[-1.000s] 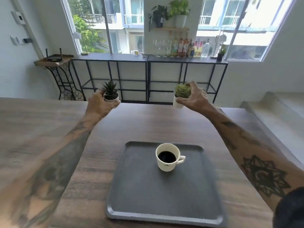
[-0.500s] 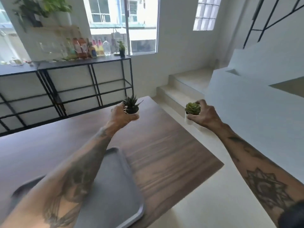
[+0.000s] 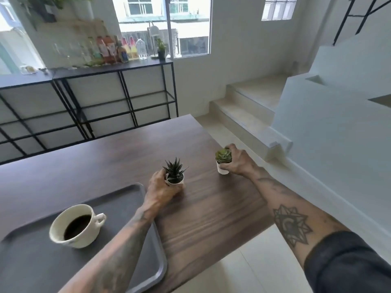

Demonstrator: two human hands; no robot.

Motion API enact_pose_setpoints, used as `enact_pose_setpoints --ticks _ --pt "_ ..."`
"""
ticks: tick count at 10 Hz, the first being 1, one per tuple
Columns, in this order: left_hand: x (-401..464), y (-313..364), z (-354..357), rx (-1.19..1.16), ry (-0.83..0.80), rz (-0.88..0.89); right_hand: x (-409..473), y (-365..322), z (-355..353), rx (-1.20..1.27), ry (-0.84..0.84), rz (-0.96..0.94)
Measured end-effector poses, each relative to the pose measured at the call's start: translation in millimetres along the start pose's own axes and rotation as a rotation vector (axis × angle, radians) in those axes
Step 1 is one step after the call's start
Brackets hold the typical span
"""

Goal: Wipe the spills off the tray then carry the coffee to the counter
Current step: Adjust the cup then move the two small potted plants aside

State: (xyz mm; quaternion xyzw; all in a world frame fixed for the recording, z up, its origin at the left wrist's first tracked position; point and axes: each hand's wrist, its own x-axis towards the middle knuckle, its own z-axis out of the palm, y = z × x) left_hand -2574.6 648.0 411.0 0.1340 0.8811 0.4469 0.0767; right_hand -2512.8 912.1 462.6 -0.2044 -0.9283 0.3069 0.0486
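Bright room, dark wood table [image 3: 118,157] | tray [image 3: 31,261] near left, coffee cup [image 3: 74,226] upright on it, no spill visible | left hand [image 3: 163,189] wrapped round spiky plant pot [image 3: 175,178], right hand [image 3: 237,161] round rosette succulent pot [image 3: 222,162] by the far-right table edge | likely parking both clear of the tray (no cloth in view)

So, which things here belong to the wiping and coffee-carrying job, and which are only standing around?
Belong to the job:
- grey tray
- white cup of coffee, standing on the tray

Only standing around:
- spiky plant pot, held by the left hand
- round succulent pot, held by the right hand
- bottles on the black shelf
- wooden table
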Motion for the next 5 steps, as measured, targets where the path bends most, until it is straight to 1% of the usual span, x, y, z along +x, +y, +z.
enact_pose_setpoints --ticks 1,2,4,5 --pt "-3.9 5.3 3.0 0.009 0.014 -0.012 4.3 5.6 8.8 0.027 0.004 0.009" --pt "-9.2 8.2 8.1 -0.038 0.017 -0.015 10.2 10.2 9.6 0.05 -0.004 0.006" --pt "-6.6 1.5 17.4 -0.073 0.003 -0.027 10.1 9.3 7.3 0.048 -0.085 0.02" --pt "-11.0 0.1 7.7 0.006 -0.04 0.034 7.5 8.1 -9.4 0.059 -0.092 0.025"
